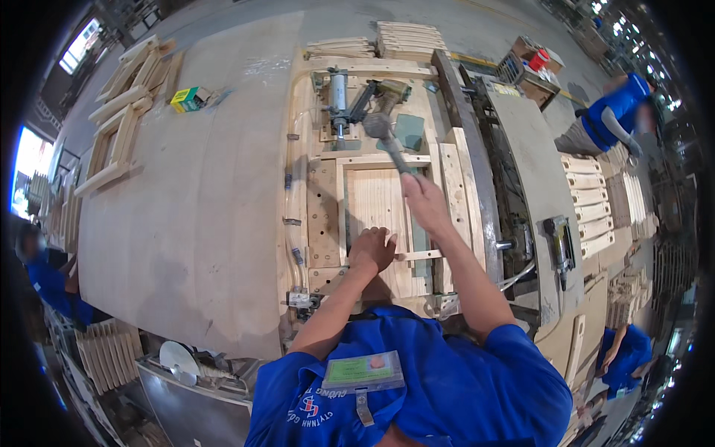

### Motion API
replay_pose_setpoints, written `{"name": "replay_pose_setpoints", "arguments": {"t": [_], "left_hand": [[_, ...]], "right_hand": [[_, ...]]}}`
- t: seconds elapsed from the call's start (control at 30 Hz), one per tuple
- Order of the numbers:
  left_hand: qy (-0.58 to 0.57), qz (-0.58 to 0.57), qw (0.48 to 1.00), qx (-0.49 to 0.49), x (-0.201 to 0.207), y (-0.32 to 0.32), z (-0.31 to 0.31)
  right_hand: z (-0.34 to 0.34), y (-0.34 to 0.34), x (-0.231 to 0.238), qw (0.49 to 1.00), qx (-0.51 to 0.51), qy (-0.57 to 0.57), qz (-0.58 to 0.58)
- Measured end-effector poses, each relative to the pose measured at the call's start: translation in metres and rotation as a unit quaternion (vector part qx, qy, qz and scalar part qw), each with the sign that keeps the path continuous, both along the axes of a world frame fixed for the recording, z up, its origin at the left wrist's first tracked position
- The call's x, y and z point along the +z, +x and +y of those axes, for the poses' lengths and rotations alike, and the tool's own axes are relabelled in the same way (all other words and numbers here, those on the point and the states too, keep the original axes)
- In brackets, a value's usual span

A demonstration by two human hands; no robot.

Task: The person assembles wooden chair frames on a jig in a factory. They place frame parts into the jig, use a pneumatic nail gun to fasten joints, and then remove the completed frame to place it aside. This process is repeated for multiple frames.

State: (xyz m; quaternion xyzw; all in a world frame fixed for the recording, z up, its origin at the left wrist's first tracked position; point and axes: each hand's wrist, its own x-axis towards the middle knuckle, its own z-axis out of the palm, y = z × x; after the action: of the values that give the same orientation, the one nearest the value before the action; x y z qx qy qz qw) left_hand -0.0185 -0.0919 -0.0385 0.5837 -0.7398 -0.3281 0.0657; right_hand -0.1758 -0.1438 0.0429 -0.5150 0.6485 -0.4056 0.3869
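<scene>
My right hand (426,203) is closed round the handle of a mallet (378,127), whose dark round head is raised over the far end of a pale wooden frame (383,161). The frame lies in a wooden jig (323,212) on the bench, with bare wood grain visible inside it. My left hand (372,248) rests at the frame's near end, fingers bent and close together over the near rail; the fingertips' exact hold is partly hidden. Beyond the frame are a silver air cylinder (338,93) and a nail gun (389,95) lying on its side.
A wide board table (216,186) on the left carries wooden frames (112,149) and a yellow-green box (189,99). Wooden slats (410,37) are stacked beyond the jig. Another nail gun (557,242) sits at right. Co-workers in blue (614,112) stand on both sides.
</scene>
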Motion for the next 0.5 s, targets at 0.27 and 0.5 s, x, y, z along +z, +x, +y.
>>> {"name": "replay_pose_setpoints", "arguments": {"t": [0.27,0.5], "left_hand": [[-0.050,0.047,0.998,0.015,0.003,-0.001,0.005],[-0.041,0.055,0.998,0.008,-0.002,-0.004,0.005]], "right_hand": [[0.029,-0.119,-0.028,0.907,-0.183,0.087,0.370],[0.053,-0.148,-0.049,0.858,-0.126,0.028,0.497]]}}
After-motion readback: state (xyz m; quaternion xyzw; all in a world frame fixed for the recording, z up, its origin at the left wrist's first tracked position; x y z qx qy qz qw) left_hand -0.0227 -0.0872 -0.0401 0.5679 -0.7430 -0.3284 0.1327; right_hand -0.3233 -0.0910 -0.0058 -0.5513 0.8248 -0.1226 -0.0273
